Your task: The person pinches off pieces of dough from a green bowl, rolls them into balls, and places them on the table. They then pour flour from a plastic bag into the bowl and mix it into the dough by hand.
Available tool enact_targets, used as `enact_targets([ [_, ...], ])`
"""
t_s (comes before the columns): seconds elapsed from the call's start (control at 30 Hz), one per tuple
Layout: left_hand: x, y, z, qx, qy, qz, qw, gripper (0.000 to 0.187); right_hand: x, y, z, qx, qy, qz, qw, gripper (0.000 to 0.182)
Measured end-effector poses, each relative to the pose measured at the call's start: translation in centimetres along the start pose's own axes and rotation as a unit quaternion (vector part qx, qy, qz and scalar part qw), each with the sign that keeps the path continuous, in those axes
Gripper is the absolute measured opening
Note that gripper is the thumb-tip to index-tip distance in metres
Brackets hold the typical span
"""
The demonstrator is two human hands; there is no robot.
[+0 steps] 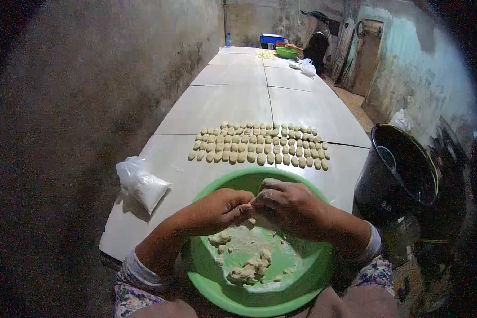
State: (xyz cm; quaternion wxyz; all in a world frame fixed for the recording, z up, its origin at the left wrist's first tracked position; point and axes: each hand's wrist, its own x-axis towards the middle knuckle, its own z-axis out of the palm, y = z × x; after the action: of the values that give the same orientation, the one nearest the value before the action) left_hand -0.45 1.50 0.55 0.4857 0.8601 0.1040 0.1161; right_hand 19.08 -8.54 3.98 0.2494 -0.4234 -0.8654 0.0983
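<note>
Over a wide green basin (pixel 196 275) my two hands meet with their fingers closed together. My left hand (pixel 225 209) has its thumb and fingers pressed against my right hand (pixel 286 206), which is dusted with flour. Between them they pinch a piece of dough, mostly hidden by the fingers; a pale bit shows just below. Inside the basin lie a torn lump of dough (pixel 250 269), smaller crumbs and loose flour. Beyond the basin's far rim, rows of small oval dough pieces (pixel 252 143) lie on the white tiled table (pixel 222 106).
A plastic bag of white powder (pixel 146 185) lies left of the basin. A black bucket (pixel 392 169) stands to the right, beside the table. At the far end are a person (pixel 315 47), another green bowl (pixel 287 53), white bags (pixel 305 67) and a bottle (pixel 228 40).
</note>
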Motion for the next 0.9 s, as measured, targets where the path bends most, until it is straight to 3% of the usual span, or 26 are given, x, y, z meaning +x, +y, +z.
enact_targets([
  [0.07, 0.1, -0.2, 0.1, 0.026, -0.015, 0.046, 0.998, 0.036, 0.0, -1.0, -0.1, -0.012, -0.008, 0.028, 1.0, 0.021],
  [0.17, 0.1, 0.6, 0.0, 0.022, -0.068, 0.006, 0.997, 0.032, -0.1, -1.2, -0.3, -0.054, -0.108, 0.04, 0.992, 0.026],
  [0.27, 0.1, 0.4, -0.1, 0.052, -0.117, -0.005, 0.992, 0.026, -0.3, -1.4, -0.2, -0.034, -0.115, 0.064, 0.991, 0.026],
  [0.3, 0.1, 0.4, -0.1, 0.064, -0.12, -0.001, 0.991, 0.025, -0.5, -1.1, 0.1, -0.035, -0.114, 0.065, 0.991, 0.026],
  [0.37, 0.0, -0.4, 0.0, 0.064, -0.12, -0.012, 0.991, 0.027, -0.8, 0.1, 1.0, -0.081, -0.034, -0.072, 0.994, 0.016],
  [0.4, 0.0, 0.0, 0.0, 0.065, -0.12, -0.011, 0.991, 0.027, -0.7, -0.1, 0.9, -0.082, -0.034, -0.072, 0.993, 0.016],
  [0.5, 0.0, 0.5, -0.3, -0.004, -0.09, 0.002, 0.996, 0.034, -0.2, -0.5, 0.6, 0.082, -0.032, 0.079, 0.993, 0.015],
  [0.6, 0.1, -0.1, -0.3, -0.048, -0.078, -0.015, 0.996, 0.034, 0.3, 0.0, 1.1, 0.065, 0.034, -0.007, 0.997, 0.019],
  [0.63, 0.1, -0.2, -0.3, -0.047, -0.078, -0.015, 0.996, 0.034, 0.2, -0.1, 0.5, 0.036, 0.013, -0.031, 0.999, 0.022],
  [0.67, 0.0, -0.3, -0.3, -0.049, -0.071, -0.009, 0.996, 0.035, 0.2, -0.4, 0.1, 0.035, 0.013, -0.031, 0.999, 0.022],
  [0.73, 0.0, -0.5, -0.4, -0.055, -0.06, 0.001, 0.997, 0.038, 0.2, -0.9, -0.2, -0.009, -0.052, 0.061, 0.997, 0.014],
  [0.9, -0.3, 1.1, -0.5, -0.072, -0.118, -0.039, 0.99, 0.041, -0.1, -0.5, 0.0, 0.028, -0.032, 0.027, 0.999, 0.015],
])
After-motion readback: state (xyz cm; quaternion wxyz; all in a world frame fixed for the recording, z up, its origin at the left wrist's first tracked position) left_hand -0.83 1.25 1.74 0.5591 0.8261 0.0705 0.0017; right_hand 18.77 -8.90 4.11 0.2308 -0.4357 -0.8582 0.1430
